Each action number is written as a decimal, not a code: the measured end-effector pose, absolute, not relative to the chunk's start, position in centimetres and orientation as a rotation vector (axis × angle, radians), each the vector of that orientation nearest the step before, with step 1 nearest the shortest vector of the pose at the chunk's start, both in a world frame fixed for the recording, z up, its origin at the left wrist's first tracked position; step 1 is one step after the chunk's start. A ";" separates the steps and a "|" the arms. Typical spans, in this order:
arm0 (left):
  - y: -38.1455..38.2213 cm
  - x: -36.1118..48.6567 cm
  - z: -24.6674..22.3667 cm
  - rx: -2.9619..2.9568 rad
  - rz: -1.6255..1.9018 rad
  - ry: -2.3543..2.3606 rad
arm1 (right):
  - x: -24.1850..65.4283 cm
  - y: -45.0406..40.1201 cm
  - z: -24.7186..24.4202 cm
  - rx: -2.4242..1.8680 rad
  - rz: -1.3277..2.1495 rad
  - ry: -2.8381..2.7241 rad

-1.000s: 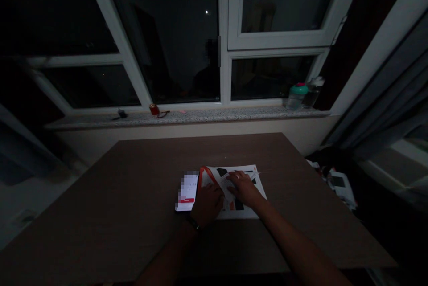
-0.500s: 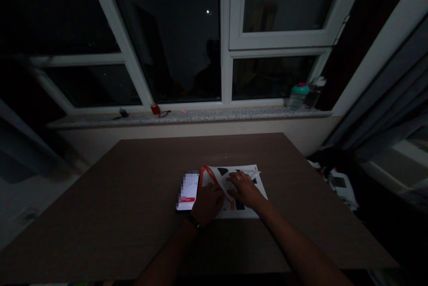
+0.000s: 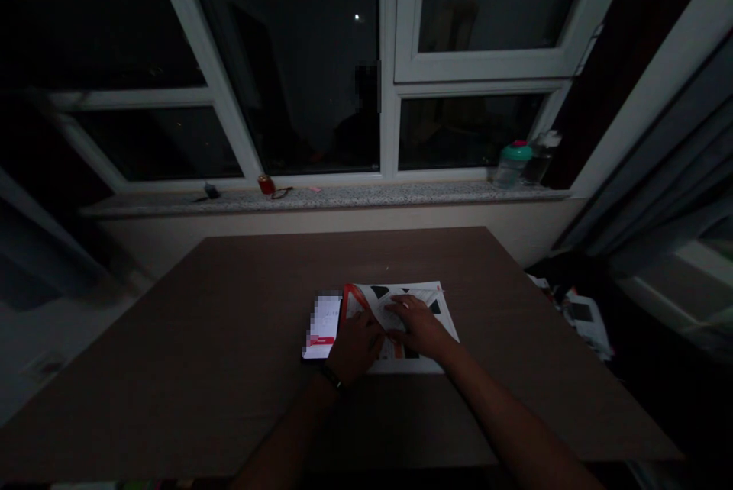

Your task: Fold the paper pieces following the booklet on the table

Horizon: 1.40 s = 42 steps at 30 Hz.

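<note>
A printed paper leaflet (image 3: 415, 365), white with red, orange and black patches, lies on the table. Its upper left part bends over in a diagonal curl, with a red strip along the left edge. My left hand (image 3: 356, 343) is on the left part of the paper, fingers bent in at the curl; their tips are dim. On the curled part rests my right hand (image 3: 421, 326), fingers stretched and thumb apart. A phone (image 3: 324, 326) with a lit screen, partly blurred out, lies just left of the leaflet, close beside my left hand.
The brown table (image 3: 229, 307) stands below a stone windowsill (image 3: 355, 198). On the sill are a teal-lidded bottle (image 3: 514, 164), a clear bottle (image 3: 541, 158), a small red container (image 3: 266, 185) and a small dark object (image 3: 211, 191). Papers (image 3: 587, 324) lie beyond the table's right edge.
The view shifts very slightly. Both hands stay in nearly the same place on the leaflet, and the phone has not moved.
</note>
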<state>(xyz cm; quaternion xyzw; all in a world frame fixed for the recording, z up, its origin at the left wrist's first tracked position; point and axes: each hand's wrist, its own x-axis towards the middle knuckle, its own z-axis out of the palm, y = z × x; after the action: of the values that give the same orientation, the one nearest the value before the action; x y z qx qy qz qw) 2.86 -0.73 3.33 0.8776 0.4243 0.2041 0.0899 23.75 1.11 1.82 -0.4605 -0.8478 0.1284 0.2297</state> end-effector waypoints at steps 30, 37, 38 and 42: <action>-0.8 2.7 4.0 2.687 0.532 1.090 | 24.3 -0.2 2.8 -1.345 0.316 -2.367; -0.7 2.6 4.2 2.673 0.529 1.056 | 24.3 -0.2 2.8 -1.334 0.312 -2.378; -0.7 2.6 4.2 2.672 0.527 1.062 | 24.3 -0.2 2.8 -1.330 0.307 -2.373; -0.8 2.6 4.2 2.668 0.519 1.086 | 24.3 -0.2 2.7 -1.321 0.300 -2.368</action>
<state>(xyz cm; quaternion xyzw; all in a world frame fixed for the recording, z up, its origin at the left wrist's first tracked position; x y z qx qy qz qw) 2.61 -0.78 4.19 0.9063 0.3690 0.1762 0.1070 24.31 -0.18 2.67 -0.4740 -0.8495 0.1076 0.2050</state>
